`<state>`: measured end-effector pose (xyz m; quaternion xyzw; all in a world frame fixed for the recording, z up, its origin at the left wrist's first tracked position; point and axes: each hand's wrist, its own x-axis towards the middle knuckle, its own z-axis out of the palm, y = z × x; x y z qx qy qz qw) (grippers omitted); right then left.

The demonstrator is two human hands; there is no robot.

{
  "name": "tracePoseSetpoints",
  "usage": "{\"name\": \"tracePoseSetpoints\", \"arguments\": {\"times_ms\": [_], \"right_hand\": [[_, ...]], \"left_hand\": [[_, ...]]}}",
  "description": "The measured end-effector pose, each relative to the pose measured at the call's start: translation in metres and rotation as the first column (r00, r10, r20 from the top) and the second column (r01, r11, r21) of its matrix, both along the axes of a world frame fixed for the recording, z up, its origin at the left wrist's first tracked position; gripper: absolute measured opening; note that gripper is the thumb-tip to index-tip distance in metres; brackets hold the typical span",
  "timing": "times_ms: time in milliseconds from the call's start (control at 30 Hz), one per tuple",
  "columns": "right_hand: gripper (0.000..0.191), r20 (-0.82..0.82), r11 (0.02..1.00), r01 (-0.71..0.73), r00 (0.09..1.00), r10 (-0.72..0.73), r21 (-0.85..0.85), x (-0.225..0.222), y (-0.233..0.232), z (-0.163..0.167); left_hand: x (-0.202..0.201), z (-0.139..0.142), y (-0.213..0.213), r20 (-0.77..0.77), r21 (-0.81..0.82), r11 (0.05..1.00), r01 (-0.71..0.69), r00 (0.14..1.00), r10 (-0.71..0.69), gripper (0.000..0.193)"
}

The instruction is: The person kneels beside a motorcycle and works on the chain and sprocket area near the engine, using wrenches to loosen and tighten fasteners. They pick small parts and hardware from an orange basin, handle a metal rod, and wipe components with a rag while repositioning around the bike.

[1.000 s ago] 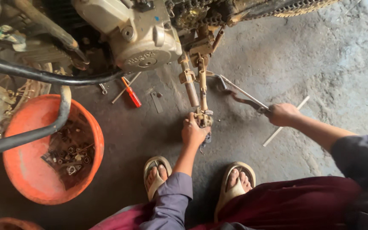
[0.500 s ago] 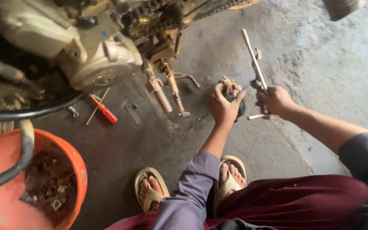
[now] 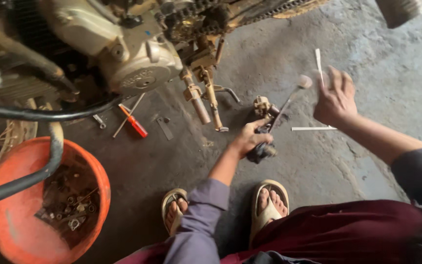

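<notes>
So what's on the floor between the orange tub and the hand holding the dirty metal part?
In the head view, between the orange tub and the left hand lie a red-handled screwdriver, a thin rod and a small flat metal piece.

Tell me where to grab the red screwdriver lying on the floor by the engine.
Take the red screwdriver by its red handle, coming down from above. It lies flat on the concrete floor, handle toward the sandals, with bare floor on both sides for fingers.

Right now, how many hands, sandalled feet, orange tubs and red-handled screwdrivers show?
Hands: 2, left hand and right hand
Sandalled feet: 2, left foot and right foot
Orange tub: 1
Red-handled screwdriver: 1
Total: 6
</notes>
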<state>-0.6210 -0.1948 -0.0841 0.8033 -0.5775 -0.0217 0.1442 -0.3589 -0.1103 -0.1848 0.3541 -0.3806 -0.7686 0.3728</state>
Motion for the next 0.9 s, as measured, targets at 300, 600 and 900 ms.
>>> {"name": "tracePoseSetpoints", "arguments": {"times_ms": [300, 600, 900], "right_hand": [[0.037, 0.310, 0.625, -0.735, 0.677, 0.667, 0.261, 0.084, 0.014, 0.068], [0.016, 0.432, 0.579, -0.816, 0.519, 0.737, -0.007, 0.196, -0.014, 0.131], [0.023, 0.146, 0.693, -0.721, 0.688, 0.711, 0.016, 0.253, -0.043, 0.115]], "left_hand": [[0.116, 0.024, 0.056, 0.421, -0.022, 0.957, 0.288, 0.871, -0.253, 0.062], [0.161, 0.055, 0.025, 0.166, -0.241, 0.745, -0.622, 0.730, 0.663, 0.049], [0.148, 0.071, -0.035, -0.312, -0.280, 0.353, -0.893, 0.432, 0.846, 0.060]]}}
